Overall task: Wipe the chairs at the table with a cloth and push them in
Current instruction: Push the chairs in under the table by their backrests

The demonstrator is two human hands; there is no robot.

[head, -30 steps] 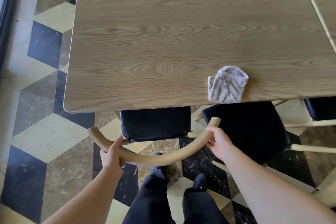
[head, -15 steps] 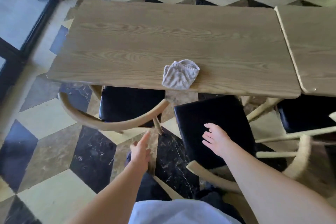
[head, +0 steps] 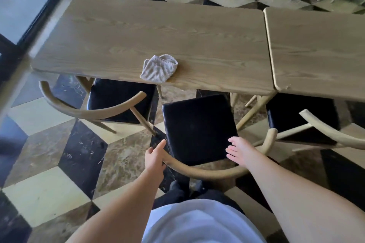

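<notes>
Far to the left of your hands, the first chair (head: 110,104) sits tucked in, its black seat partly under the table (head: 177,31) and its curved wooden back rail toward you. Ahead of your left hand, up on the near edge of the table, the crumpled grey cloth (head: 159,68) lies on its own, with neither hand touching it.

Your left hand (head: 155,157) rests on the left end of the curved back rail of the middle chair (head: 199,128); the forefinger points forward along the seat's corner, and the fingers look only loosely laid on the rail, not wrapped round it. That chair stands pulled out from the table, its black seat between your two hands and its rail curving in front of your legs.

Your right hand (head: 240,150) hovers over the right rear part of the same seat, fingers spread and relaxed, holding nothing; whether it touches the cushion cannot be told.

Right of that hand, a third chair (head: 300,118) has its seat half under a second table (head: 320,49), which butts against the first.
</notes>
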